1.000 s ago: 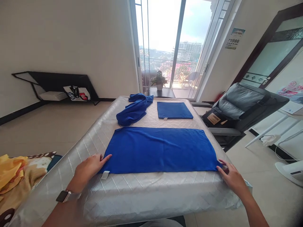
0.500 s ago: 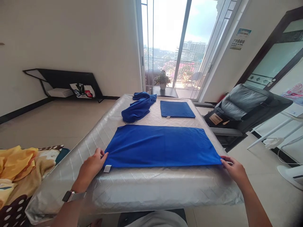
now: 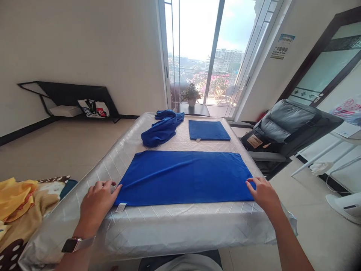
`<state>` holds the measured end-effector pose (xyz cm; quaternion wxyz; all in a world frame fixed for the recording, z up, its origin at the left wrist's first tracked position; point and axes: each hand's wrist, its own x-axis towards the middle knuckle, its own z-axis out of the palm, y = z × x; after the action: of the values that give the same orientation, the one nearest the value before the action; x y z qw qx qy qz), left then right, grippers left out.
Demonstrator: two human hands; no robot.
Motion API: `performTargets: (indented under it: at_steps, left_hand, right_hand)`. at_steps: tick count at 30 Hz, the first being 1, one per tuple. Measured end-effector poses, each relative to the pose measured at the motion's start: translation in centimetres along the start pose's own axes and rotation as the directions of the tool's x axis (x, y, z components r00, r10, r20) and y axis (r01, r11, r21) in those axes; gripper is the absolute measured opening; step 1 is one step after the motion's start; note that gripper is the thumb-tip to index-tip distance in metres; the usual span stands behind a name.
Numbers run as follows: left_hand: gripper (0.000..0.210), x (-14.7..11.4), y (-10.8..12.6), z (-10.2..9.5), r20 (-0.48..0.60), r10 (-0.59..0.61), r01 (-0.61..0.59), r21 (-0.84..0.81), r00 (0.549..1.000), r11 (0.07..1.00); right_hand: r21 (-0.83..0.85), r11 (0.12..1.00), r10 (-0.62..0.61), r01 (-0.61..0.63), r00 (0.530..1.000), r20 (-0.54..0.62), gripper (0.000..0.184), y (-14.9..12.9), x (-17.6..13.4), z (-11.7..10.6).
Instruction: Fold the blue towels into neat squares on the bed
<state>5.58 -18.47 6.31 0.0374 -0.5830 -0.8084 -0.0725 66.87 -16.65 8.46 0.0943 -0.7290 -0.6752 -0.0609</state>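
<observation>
A blue cloth (image 3: 180, 178), doubled into a long rectangle, lies across the near part of the table with a white tag (image 3: 120, 207) at its near left corner. My left hand (image 3: 99, 201) is at the cloth's left edge, thumb touching it and fingers apart. Over the right edge is my right hand (image 3: 263, 194), its thumb and forefinger apart with blue showing between them. Farther back sit a crumpled blue cloth (image 3: 162, 130) and, to its right, a neatly folded blue cloth (image 3: 209, 130).
The table has a shiny silver cover (image 3: 180, 229) hanging over its near edge. Left of it is a pile of yellow and brown fabric (image 3: 22, 203). A grey armchair (image 3: 293, 128) with a black bag stands on the right. A potted plant (image 3: 192, 96) is beyond the far edge.
My right hand has left the near right corner and moved inward and away from me. My left hand has loosened at the left edge. The view has shifted slightly.
</observation>
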Motion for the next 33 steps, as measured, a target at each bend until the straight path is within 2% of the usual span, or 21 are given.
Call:
performTargets:
  at_steps: [2,4,7,9,10,12,14,17,19,21,25,30,33]
  left_hand:
    - [0.045,1.1,2.6,-0.6,-0.085,0.103,-0.101,0.031,0.991,0.994]
    - [0.042,2.7,7.1,-0.9,-0.067,0.252,-0.256,-0.067,0.965,0.964]
    - [0.041,5.4,15.7,0.0,-0.067,0.555,-0.554,-0.239,0.829,0.798]
    - [0.044,7.1,21.1,1.6,-0.085,0.672,-0.666,-0.277,0.735,0.693]
    - [0.046,7.8,23.2,2.6,-0.087,0.700,-0.694,-0.267,0.709,0.669]
    - [0.049,8.9,26.0,4.6,-0.070,0.698,-0.691,-0.238,0.713,0.682]
    - [0.053,9.8,26.8,6.2,-0.032,0.665,-0.654,-0.221,0.746,0.723]
    - [0.058,10.8,25.7,7.6,0.021,0.652,-0.634,-0.212,0.758,0.744]
    - [0.061,11.5,24.2,7.7,0.051,0.642,-0.623,-0.194,0.765,0.758]
    - [0.062,12.3,22.3,7.5,0.081,0.599,-0.582,-0.163,0.797,0.797]
    - [0.064,14.3,17.0,7.0,0.115,0.499,-0.487,-0.118,0.859,0.866]
    - [0.067,16.7,8.9,7.1,0.131,0.484,-0.472,-0.115,0.865,0.874]
    - [0.070,17.8,6.0,7.4,0.133,0.400,-0.388,-0.107,0.907,0.915]
  right_hand:
    - [0.124,0.978,-0.171,0.167,0.985,0.023,0.039,-4.1,2.4,-0.6]
    - [0.225,0.925,-0.325,0.306,0.944,0.052,0.038,-8.9,5.3,-0.4]
    - [0.273,0.864,-0.464,0.423,0.880,0.103,0.042,-16.0,9.4,1.4]
    - [0.265,0.856,-0.493,0.445,0.856,0.155,0.048,-19.6,11.3,3.4]
    - [0.249,0.866,-0.482,0.434,0.857,0.182,0.050,-20.9,11.9,4.5]
    - [0.219,0.892,-0.437,0.394,0.876,0.205,0.054,-22.4,12.5,6.5]
    - [0.213,0.907,-0.405,0.364,0.893,0.195,0.058,-22.8,12.6,7.9]
    - [0.235,0.903,-0.405,0.359,0.895,0.188,0.062,-22.5,12.5,8.9]
    - [0.245,0.902,-0.407,0.356,0.890,0.204,0.063,-22.3,12.5,9.0]
    - [0.249,0.903,-0.405,0.349,0.885,0.228,0.064,-22.2,12.7,8.9]
    - [0.245,0.915,-0.380,0.320,0.887,0.262,0.065,-21.4,13.3,8.7]
    - [0.207,0.947,-0.301,0.246,0.906,0.299,0.064,-19.4,14.4,8.7]
    - [0.195,0.952,-0.286,0.235,0.909,0.304,0.064,-18.8,14.8,8.7]
